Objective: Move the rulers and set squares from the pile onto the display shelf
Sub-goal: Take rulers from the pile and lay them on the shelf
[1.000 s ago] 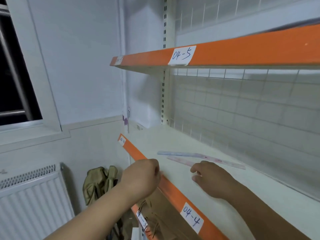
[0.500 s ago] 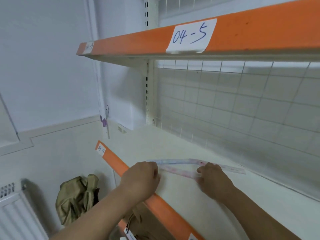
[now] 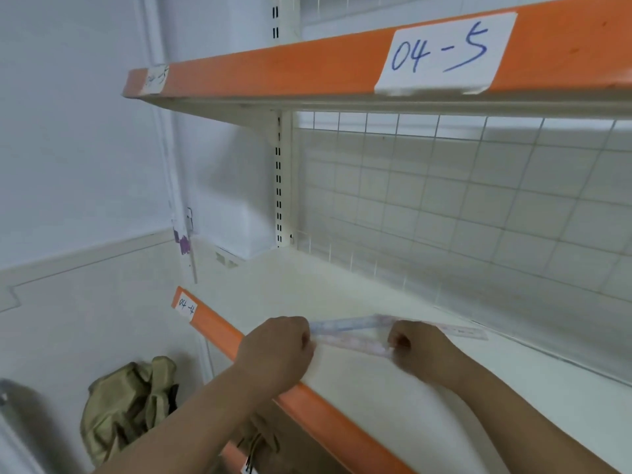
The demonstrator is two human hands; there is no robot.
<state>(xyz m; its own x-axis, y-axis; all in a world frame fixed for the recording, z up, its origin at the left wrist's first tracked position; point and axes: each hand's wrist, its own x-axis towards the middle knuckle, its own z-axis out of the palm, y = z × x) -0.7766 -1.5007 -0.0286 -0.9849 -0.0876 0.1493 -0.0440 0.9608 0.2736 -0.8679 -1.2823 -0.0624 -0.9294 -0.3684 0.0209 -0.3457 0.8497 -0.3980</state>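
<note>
Brings left hand [image 3: 277, 350] and right hand [image 3: 420, 352] closer together than a second ago, curled fingers pinching opposite ends of clear ruler [image 3: 355, 345] on display shelf [image 3: 359, 384], just before longer ruler [image 3: 458, 331], behind orange front edge [image 3: 325, 415].

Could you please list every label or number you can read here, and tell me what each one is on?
"04-5": large white label on the upper shelf edge.
"04-4": small label at the left end of the lower shelf edge.
Too blurred to read: the corner label at the upper edge's left end, and the printed markings on the rulers.
</note>
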